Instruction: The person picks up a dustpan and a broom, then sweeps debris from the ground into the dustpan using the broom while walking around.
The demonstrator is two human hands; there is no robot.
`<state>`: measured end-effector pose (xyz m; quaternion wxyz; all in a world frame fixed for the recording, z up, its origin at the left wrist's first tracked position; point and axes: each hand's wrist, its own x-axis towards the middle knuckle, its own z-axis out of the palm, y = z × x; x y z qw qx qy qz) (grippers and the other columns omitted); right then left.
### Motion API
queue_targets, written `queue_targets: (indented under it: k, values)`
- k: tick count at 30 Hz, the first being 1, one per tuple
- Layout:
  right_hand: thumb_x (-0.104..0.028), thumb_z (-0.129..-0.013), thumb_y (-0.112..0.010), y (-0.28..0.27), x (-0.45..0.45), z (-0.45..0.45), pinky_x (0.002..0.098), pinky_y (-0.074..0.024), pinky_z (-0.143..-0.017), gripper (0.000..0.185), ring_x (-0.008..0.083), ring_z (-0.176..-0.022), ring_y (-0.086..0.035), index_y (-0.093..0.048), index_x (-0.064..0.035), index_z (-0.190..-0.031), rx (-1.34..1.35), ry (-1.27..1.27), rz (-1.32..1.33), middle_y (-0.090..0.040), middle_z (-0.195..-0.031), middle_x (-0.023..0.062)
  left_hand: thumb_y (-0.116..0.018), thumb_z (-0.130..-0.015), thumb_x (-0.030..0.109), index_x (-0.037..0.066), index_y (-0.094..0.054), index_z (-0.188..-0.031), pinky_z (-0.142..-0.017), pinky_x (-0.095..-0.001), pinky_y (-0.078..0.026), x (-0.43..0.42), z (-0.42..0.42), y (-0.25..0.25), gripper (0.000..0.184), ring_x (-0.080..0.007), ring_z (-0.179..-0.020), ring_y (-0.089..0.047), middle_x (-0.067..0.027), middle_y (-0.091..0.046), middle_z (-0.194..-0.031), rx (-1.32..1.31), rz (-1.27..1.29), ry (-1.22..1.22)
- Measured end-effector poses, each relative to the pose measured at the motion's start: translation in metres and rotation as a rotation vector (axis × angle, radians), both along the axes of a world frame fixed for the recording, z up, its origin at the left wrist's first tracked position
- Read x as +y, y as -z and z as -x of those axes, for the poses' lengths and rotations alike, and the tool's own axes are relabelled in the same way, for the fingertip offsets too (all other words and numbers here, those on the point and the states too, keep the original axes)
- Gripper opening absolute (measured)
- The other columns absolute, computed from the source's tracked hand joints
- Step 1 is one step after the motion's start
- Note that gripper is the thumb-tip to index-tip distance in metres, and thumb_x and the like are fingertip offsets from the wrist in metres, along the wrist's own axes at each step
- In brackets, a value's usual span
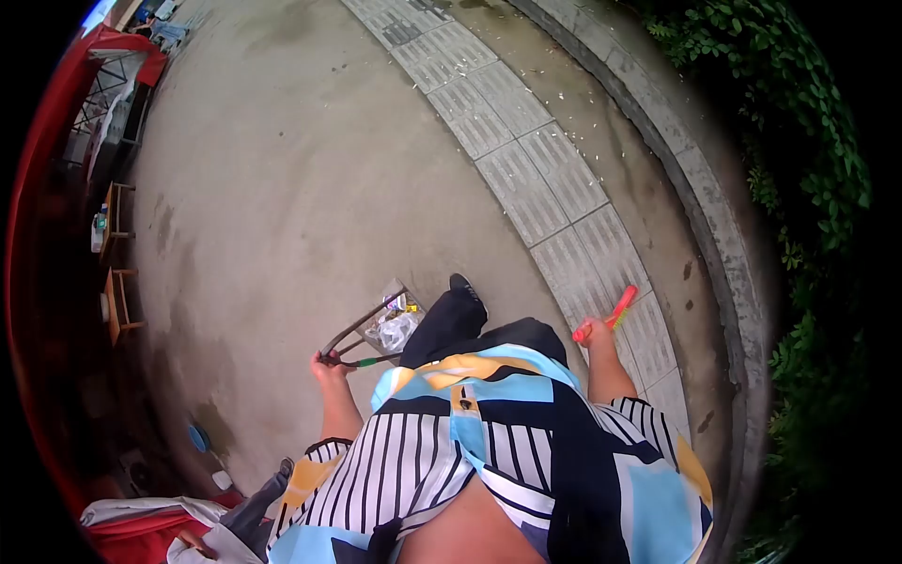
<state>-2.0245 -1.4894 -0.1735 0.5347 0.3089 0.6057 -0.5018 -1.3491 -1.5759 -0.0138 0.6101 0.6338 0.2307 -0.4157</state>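
My left hand (pixel 329 367) is closed around the dark handle of a dustpan (pixel 350 331). Crumpled clear plastic (pixel 395 329) and some small coloured wrappers (pixel 411 307) lie in its pan, beside my leg. Out to the right, my right hand (pixel 594 332) grips a red hand brush (pixel 625 303) by its handle. The brush has yellow-green bristles and is held above the paving strip.
Ribbed paving tiles (pixel 550 174) curve along a concrete curb (pixel 672 132), with small white bits scattered about. Green bushes (pixel 817 160) grow beyond it. Wooden stools (pixel 120 305) and a red canopy (pixel 28 179) stand left. Another person's leg (pixel 258 503) shows at lower left.
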Motion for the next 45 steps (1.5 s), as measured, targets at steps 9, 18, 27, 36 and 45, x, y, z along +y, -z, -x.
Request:
queue_targets:
  k: [9, 18, 27, 36, 45]
  values:
    - [0.002, -0.077, -0.039, 0.021, -0.28, -0.103, 0.0232, -0.0349, -0.038, 0.026, 0.0112, -0.036, -0.034, -0.032, -0.0099, -0.055, -0.423, 0.499, 0.219, -0.035, -0.046, 0.0005, -0.045, -0.079, 0.028, 0.009, -0.046, -0.066, -0.075, -0.0439, -0.046, -0.338, -0.077, -0.04, 0.023, -0.0163, -0.051, -0.052, -0.0045, -0.053, -0.056, -0.068, -0.094, 0.119]
    - [0.003, -0.078, -0.046, -0.153, -0.812, -0.247, 0.0232, -0.0373, -0.044, 0.017, 0.012, -0.044, -0.039, -0.036, -0.0061, -0.067, -0.441, 0.345, 0.578, -0.037, -0.053, 0.0007, -0.046, -0.077, 0.033, 0.007, -0.051, -0.074, -0.088, -0.0648, -0.025, -0.591, -0.155, -0.08, 0.026, -0.0202, -0.058, -0.058, -0.008, -0.058, -0.062, -0.113, 0.058, 0.078]
    - [-0.016, -0.085, -0.053, -0.195, -0.828, -0.258, 0.019, -0.0283, -0.034, 0.01, 0.0049, -0.038, -0.034, -0.045, -0.0118, -0.082, -0.209, -0.081, 0.469, -0.038, -0.052, -0.0036, -0.048, -0.077, 0.028, 0.006, -0.051, -0.077, -0.09, -0.0668, -0.02, -0.884, -0.206, -0.058, 0.022, -0.0215, -0.067, -0.058, -0.0088, -0.059, -0.069, -0.038, 0.038, 0.209]
    - [-0.003, -0.083, -0.043, -0.19, -0.832, -0.348, 0.0202, -0.04, -0.04, 0.023, 0.008, -0.04, -0.042, -0.036, -0.0088, -0.062, -0.65, 0.648, 0.307, -0.041, -0.051, -0.0003, -0.05, -0.077, 0.026, 0.011, -0.052, -0.068, -0.086, -0.0605, -0.029, -1.116, -0.195, -0.034, 0.017, -0.0178, -0.064, -0.055, -0.0038, -0.057, -0.063, -0.056, 0.015, 0.476]
    - [0.002, -0.081, -0.046, -0.143, -1.163, -0.269, 0.0189, -0.0366, -0.042, 0.013, 0.0071, -0.041, -0.04, -0.038, -0.0046, -0.074, -0.641, 0.764, 0.797, -0.036, -0.052, -0.002, -0.051, -0.077, 0.018, 0.008, -0.051, -0.069, -0.076, -0.0429, -0.04, -1.26, -0.148, -0.062, 0.013, -0.0201, -0.066, -0.057, -0.0052, -0.058, -0.065, -0.078, 0.048, 0.667]
